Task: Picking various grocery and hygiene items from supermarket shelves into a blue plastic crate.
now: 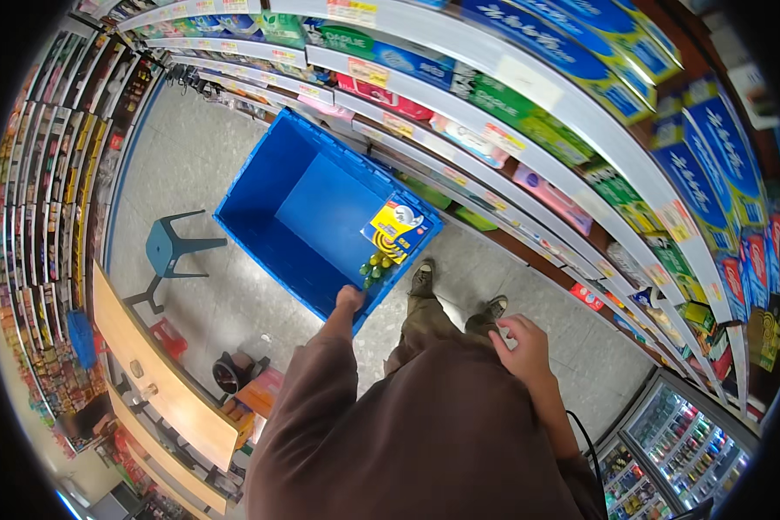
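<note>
A deep blue plastic crate (325, 188) sits on the floor before me. Inside it, by the right-hand wall, lies a yellow and blue box (396, 224) printed with a coil. Small bottles (374, 268), green and yellow-green, are bunched beside this box. My left hand (350, 299) reaches over the near side of the crate, close to the bottles. Its fingers are mostly hidden, so I cannot tell whether it grips anything. My right hand (523, 348) hangs by my right side, outside the crate. It holds nothing; thumb and fingers are loosely bent and apart.
Store shelves (442, 143) with boxed toothpaste and packets run along the crate's far side. Leftward stand a dark green stool (164, 247), a red stool (169, 338) and a wooden counter (169, 383). A glass-door drinks cooler (682, 442) is at lower right.
</note>
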{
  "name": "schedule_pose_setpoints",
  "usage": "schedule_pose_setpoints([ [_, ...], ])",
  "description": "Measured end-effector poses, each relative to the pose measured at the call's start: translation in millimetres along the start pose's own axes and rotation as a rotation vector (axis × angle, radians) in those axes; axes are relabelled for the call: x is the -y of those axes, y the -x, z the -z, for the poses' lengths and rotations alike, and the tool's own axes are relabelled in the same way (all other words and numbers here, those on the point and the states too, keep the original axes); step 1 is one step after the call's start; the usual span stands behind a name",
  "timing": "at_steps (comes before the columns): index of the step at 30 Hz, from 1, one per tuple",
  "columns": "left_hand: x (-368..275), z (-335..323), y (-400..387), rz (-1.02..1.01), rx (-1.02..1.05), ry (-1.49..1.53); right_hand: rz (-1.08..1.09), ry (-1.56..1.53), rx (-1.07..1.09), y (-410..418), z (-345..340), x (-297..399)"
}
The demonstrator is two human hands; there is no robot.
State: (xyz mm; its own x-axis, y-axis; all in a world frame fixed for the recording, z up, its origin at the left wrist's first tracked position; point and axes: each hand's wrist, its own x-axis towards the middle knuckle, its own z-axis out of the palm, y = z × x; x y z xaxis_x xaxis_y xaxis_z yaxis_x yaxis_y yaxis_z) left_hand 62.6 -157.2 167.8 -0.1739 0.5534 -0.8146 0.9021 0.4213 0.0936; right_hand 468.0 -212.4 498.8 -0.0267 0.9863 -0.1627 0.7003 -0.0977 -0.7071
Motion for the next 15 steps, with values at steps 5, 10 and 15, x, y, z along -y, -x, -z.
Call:
schedule_pose_setpoints([
  [5,-17,-11,-19,0.018,0.053,0.122,-0.048,0.015,0.043,-11,-28,25],
  [10,-23,-14,-30,0.051,0.059,0.141,-0.085,0.049,0.075,-18,-32,34],
  [15,-12,-1,-28,-0.026,0.059,0.133,-0.065,0.054,0.01,-22,-35,41],
])
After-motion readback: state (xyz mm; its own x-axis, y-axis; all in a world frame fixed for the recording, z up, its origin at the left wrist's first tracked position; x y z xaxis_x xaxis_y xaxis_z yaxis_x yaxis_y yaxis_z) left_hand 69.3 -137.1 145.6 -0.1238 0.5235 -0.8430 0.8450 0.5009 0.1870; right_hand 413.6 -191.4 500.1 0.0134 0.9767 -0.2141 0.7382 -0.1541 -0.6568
